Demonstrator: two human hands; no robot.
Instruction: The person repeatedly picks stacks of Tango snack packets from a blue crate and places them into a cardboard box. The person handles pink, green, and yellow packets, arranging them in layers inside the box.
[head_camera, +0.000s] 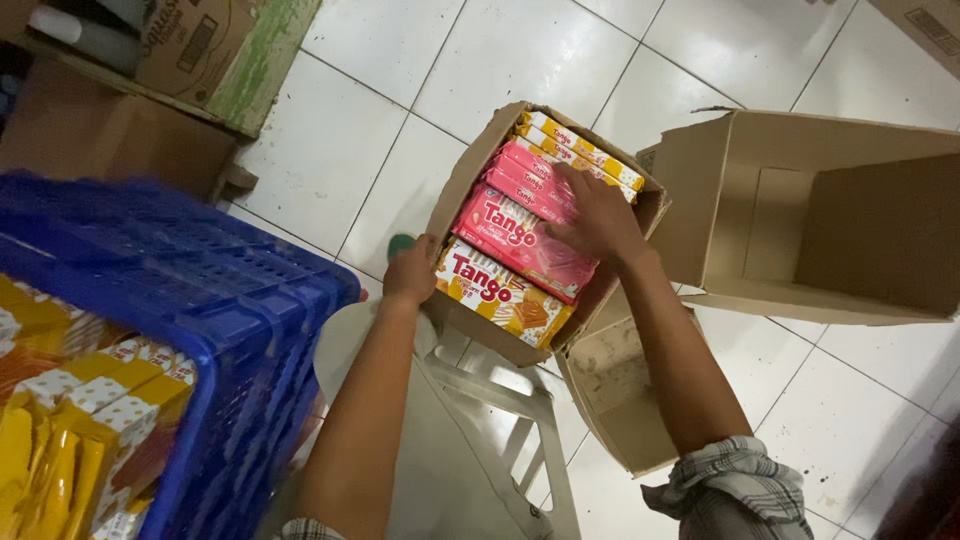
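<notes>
Gripping the carton (462, 190) wall, the left hand (410, 272) steadies it; the right hand (598, 222) lies flat, fingers spread, on pink packs (520, 235) inside the carton.

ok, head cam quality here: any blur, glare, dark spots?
Head view: blue crate at left is motion-smeared; glare patches sit on the glossy white floor tiles; the empty carton has a shadowed interior; the wafer packs under the right hand read sharp; the left hand is slightly soft.

You have one view only, worn on your head. It looks steeply down, close over the open carton (470, 180) and tiled floor (520, 60).
</notes>
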